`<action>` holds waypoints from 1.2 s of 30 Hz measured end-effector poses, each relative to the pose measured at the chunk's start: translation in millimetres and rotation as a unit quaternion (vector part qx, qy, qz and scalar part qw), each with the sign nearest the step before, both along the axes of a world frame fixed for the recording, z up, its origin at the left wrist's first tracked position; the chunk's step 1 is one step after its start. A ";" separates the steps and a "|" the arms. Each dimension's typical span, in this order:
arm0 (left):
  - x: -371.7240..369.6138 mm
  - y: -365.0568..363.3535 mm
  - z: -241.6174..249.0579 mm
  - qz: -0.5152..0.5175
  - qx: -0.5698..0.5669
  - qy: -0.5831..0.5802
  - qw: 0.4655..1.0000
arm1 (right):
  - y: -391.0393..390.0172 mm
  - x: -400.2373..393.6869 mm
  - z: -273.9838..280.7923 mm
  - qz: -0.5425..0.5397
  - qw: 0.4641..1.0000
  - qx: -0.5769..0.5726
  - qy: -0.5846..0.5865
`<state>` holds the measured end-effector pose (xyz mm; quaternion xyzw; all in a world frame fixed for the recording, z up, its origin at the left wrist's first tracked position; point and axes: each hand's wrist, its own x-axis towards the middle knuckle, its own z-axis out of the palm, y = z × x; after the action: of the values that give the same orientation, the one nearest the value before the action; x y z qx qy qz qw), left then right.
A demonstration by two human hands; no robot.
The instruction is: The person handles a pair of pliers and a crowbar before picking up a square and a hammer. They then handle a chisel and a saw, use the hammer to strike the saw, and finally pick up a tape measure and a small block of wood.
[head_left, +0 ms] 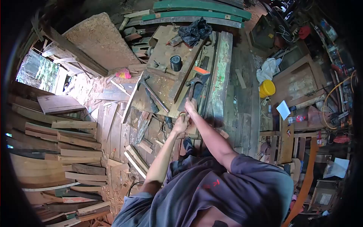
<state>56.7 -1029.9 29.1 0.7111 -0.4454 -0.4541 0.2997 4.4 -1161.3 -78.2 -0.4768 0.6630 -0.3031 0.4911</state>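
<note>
My right hand (pixel 191 105) is closed around the handle of a claw hammer (pixel 194 82), whose head points away from me over the workbench (pixel 141 102). Just below and left of it, my left hand (pixel 181 124) is closed at the bench's near edge; what its fingers hold is too small to make out. A second hammer (pixel 156 95) lies on the bench to the left, beside a dark-handled tool (pixel 151 101). Past the hammer in my right hand lies a handsaw with an orange handle (pixel 201 70). A long wooden board (pixel 185 75) runs along the bench top.
A dark can (pixel 175 63) and a black plastic bag (pixel 194 31) sit farther back on the bench. A worn green-painted beam (pixel 221 72) runs along its right side. Stacked wood pieces (pixel 81 153) fill the left. A yellow bucket (pixel 267 88) stands at right.
</note>
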 end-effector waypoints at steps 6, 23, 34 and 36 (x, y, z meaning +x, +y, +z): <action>13.4 -18.4 -22.2 -0.061 -0.076 -0.155 0.983 | -21.4 15.5 -25.7 -0.004 1.000 -0.005 0.030; 66.4 -52.4 -25.7 -0.095 -0.073 -0.243 0.963 | 20.1 -96.3 97.0 0.258 0.947 0.133 -0.135; 48.0 -37.6 -34.0 -0.061 0.003 -0.333 0.941 | 128.1 -208.7 105.7 0.209 0.959 0.151 -0.119; 52.1 -38.6 -56.5 -0.044 -0.002 -0.339 0.940 | 135.2 -218.8 108.5 0.213 0.961 0.143 -0.104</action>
<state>108.8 -1068.6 -27.5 0.8020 -0.5524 -0.1981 0.1116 -214.4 -1026.1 30.3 -0.4979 0.5279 -0.1411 0.6735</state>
